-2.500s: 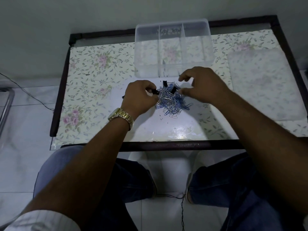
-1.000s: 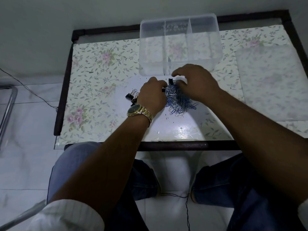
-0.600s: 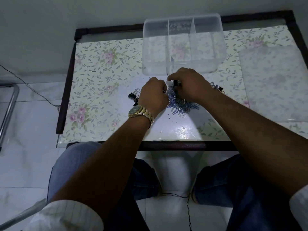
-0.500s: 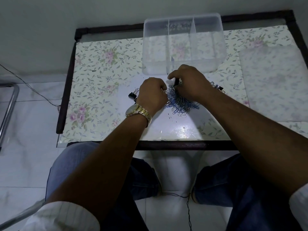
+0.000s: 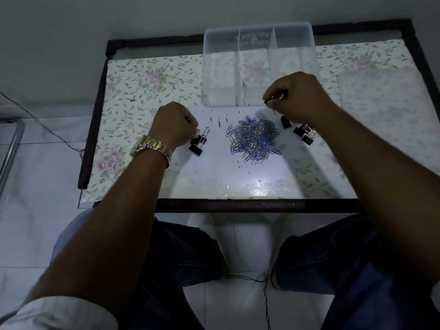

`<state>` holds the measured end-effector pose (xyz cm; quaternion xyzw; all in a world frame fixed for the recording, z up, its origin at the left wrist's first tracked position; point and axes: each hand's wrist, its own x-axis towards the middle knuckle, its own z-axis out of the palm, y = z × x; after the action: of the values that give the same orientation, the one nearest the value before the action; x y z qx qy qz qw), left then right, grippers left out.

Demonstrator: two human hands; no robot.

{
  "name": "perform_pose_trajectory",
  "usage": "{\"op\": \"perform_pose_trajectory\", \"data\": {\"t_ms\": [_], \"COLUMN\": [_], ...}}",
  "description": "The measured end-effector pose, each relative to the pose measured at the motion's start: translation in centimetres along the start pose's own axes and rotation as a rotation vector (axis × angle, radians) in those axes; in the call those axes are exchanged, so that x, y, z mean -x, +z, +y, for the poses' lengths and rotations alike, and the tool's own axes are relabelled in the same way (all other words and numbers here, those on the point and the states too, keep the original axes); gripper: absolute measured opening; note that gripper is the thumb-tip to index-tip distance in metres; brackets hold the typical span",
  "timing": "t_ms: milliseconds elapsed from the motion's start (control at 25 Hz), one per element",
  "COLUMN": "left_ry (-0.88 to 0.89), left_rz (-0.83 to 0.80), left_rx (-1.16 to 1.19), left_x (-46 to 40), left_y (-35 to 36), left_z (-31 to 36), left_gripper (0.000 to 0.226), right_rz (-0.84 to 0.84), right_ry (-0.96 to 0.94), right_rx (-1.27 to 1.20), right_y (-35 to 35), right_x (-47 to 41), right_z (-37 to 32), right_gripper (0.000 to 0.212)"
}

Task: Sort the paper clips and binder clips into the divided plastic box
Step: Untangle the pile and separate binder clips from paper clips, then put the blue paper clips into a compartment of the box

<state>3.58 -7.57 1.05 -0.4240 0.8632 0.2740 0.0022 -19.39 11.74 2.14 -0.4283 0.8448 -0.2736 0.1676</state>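
The setting appears to be a room in a home, not a workshop or lab. Evidence: a small dark-framed table (image 5: pixel 257 206) with a glass top laid over a floral-patterned covering (image 5: pixel 147 91), positioned against a plain painted wall (image 5: pixel 119 17). The floor (image 5: pixel 35 222) consists of glossy white tiles. A thin cable (image 5: pixel 47 129) trails across the tiles at the left, near a metal tube frame (image 5: pixel 12 148). Lighting is dim.

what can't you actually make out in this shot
Head view only:
- What the right hand pinches: too small and dark; curled fingers cover it.
- Left hand grip on the binder clips: fingers hidden behind knuckles.
- Divided plastic box contents: the clear walls blur with the floral tabletop.
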Motion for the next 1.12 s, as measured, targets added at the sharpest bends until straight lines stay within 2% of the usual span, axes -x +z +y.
{"op": "perform_pose_trajectory", "data": {"t_ms": [160,280,360,480,560,680,760,920,1120], "left_ry": [-0.006,-0.003,0.003,0.035,0.095,0.154,0.167,0.182,0.170], "left_rz": [-0.007,0.010,0.038,0.076,0.032,-0.108,-0.167,-0.130,-0.134], "left_rx": [-0.019,-0.045,-0.082,-0.141,-0.139,-0.125,-0.191,-0.184,-0.216], "left_x": [-0.1,-0.1,-0.1,0.0,0.2,0.4,0.4,0.5,0.7], "left_y": [1.0,1.4,1.5,1.4,1.6,2.1,2.3,2.2,2.0], "left_z": [-0.7,-0.7,-0.8,-0.7,-0.3,0.0,-0.3,-0.7,-0.5], "left_gripper": [0.017,0.019,0.016,0.011,0.029,0.058,0.062,0.050,0.050], "right_rz": [-0.135,-0.208,-0.201,-0.084,-0.058,-0.118,-0.127,-0.106,-0.114], "right_ry": [0.242,0.308,0.298,0.191,0.082,-0.025,-0.032,0.052,0.115], "right_rx": [0.021,0.093,0.150,0.183,0.196,0.237,0.254,0.266,0.302], "right_y": [-3.6,-3.6,-3.2,-2.6,-1.4,1.0,1.6,0.9,0.0], "right_x": [1.6,2.4,2.6,2.5,2.7,3.0,3.1,3.0,3.3], "right_z": [4.1,6.0,6.6,6.3,5.2,4.3,4.6,5.0,4.0], "right_gripper": [0.017,0.016,0.015,0.016,0.024,0.034,0.031,0.023,0.027]}}
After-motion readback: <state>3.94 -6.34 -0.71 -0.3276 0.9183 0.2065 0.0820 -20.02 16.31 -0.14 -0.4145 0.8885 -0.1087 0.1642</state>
